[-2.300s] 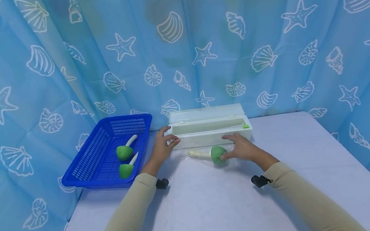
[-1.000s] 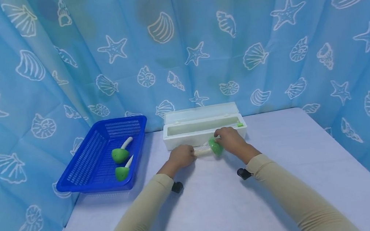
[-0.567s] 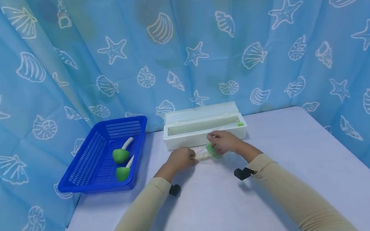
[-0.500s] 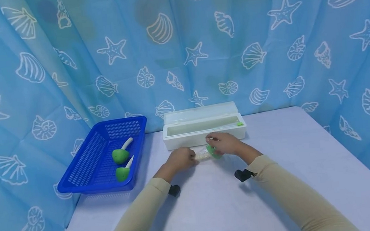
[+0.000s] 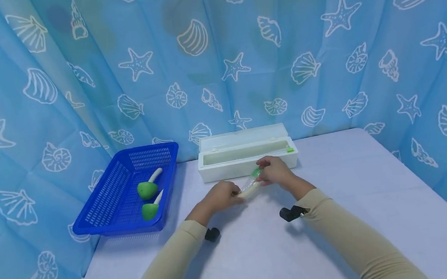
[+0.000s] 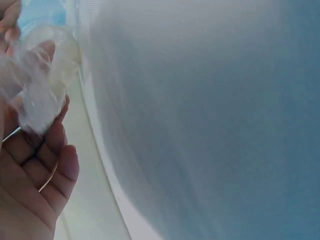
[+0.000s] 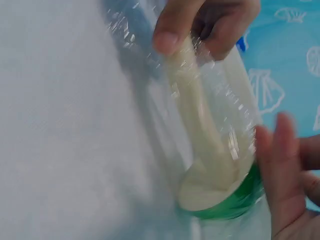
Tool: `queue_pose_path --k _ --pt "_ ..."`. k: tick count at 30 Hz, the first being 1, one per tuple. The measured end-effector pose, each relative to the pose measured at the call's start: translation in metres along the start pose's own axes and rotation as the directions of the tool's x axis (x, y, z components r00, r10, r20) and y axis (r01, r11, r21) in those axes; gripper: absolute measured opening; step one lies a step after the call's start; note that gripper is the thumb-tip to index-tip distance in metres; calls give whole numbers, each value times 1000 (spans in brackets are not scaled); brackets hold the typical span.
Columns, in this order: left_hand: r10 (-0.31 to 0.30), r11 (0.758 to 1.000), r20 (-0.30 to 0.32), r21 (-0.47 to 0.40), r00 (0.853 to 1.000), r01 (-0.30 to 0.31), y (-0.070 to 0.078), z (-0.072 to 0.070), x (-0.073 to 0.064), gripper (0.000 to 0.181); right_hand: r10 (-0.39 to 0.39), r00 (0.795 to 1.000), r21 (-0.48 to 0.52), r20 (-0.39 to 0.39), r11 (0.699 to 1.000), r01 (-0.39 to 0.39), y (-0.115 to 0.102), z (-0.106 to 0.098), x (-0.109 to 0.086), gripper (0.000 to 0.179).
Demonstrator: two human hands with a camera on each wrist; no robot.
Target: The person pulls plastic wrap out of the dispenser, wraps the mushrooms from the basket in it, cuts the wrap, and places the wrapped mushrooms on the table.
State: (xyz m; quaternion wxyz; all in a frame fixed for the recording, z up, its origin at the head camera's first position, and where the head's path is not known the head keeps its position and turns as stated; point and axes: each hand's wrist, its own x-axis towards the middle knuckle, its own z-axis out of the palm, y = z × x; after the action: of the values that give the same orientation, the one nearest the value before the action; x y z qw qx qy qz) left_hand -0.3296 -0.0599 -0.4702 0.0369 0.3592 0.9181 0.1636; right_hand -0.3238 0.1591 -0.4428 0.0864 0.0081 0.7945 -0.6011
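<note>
A green-capped, pale-stemmed mushroom (image 5: 250, 191) sits in clear plastic wrap, tilted between both hands in front of the white box. My left hand (image 5: 221, 196) pinches the stem's end through the film; the right wrist view shows the thumb and fingers on the stem (image 7: 197, 110). Around the cap (image 7: 235, 206), my right hand (image 5: 275, 171) has its thumb and fingers on the film, partly blurred in the right wrist view. Crumpled plastic wrap (image 6: 37, 95) covers the left fingers in the left wrist view. The right hand hides much of the cap from the head view.
Behind the hands stands a long white cling-film box (image 5: 226, 171), lid up, with a green slider (image 5: 290, 150) on its front edge. To the left, a blue basket (image 5: 94, 213) holds two similar green-capped mushrooms (image 5: 147, 190). A shell-print curtain (image 5: 234, 85) hangs behind the white-covered table.
The left hand has gone from the box to the mushroom's stem end. The mushroom, earlier lying flat, is now tilted with its cap end raised, and film is gathered around it.
</note>
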Motion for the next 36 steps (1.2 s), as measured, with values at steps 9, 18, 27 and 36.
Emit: queue_pose_path --k 9,18,27,36 --pt "-70 993 -24 -98 997 68 2 2 -2 24 -85 995 91 54 993 80 11 -17 -4 49" --pt "-170 879 -81 -463 982 114 -6 -4 -22 18 -123 978 530 -169 825 196 32 -73 -9 43" --pt "-155 801 -96 -595 983 68 8 -5 -12 24 -408 911 121 -51 903 412 33 -35 -12 57" --pt "-147 808 -107 -586 983 57 17 4 -7 25 -484 875 -501 29 750 431 24 -8 -20 66"
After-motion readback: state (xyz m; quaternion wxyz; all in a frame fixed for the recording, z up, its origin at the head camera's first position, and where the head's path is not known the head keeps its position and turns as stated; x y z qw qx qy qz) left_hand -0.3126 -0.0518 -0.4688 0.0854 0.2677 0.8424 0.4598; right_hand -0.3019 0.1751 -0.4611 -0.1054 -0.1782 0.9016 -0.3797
